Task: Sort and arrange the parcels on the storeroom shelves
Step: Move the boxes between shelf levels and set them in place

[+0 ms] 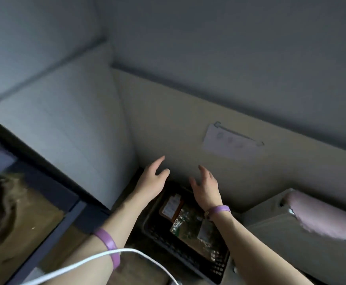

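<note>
Left hand (pixel 153 182) and right hand (pixel 207 190): grip apart, holding nothing, above the black crate (pixel 217 266) at lower centre. Labelled parcels (pixel 186 221) lie inside. Advise lifting one parcel from both sides, label upward.

Bare forearms. Left band (pixel 108 245) — purple, smooth, worn mid-forearm. Right band (pixel 219 209) — purple, at the wrist, small tag attached.

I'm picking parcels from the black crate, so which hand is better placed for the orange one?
Probably the left hand: open, it hovers beside the orange parcel at the left of the crate; the right hand is farther.
</note>
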{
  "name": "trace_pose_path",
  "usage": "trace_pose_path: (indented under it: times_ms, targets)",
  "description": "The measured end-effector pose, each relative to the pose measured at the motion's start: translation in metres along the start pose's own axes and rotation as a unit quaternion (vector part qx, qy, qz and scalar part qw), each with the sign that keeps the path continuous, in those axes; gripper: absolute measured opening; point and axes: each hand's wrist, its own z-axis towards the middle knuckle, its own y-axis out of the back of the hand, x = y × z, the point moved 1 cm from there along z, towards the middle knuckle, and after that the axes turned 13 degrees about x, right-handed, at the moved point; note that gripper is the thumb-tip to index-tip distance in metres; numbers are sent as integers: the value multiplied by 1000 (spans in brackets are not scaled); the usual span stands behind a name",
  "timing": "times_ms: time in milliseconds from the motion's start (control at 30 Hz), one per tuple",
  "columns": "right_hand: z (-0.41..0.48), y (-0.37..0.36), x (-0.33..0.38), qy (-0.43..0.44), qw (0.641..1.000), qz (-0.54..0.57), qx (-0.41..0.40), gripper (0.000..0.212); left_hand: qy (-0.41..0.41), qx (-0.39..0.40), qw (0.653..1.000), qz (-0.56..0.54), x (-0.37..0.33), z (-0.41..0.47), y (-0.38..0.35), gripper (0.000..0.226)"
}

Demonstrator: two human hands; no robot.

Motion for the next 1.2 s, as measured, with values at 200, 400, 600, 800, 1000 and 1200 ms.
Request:
trace_pose_path:
  times_ms: [200,400,600,800,1000,1200]
  targets:
    - [-60,0,167,176,984,-3,-14,53,-74,-86,994,0,-60,-127,104,51]
    - [-184,-53,291,339,940,34,15,54,-127,-192,973,2,-60,-295,169,52]
    - [-320,-137,372,469,878,43,85,53,-149,-303,941,3,-24,-461,207,52]
    - [-442,-216,414,561,810,54,165,50,-148,-403,902,-41,24,-612,224,52]
    - [-552,-282,452,614,742,59,262,53,-100,-520,844,-86,68,-759,233,48]
    - [-650,-348,485,654,669,46,350,51,-33,-637,763,-101,111,-886,227,47]
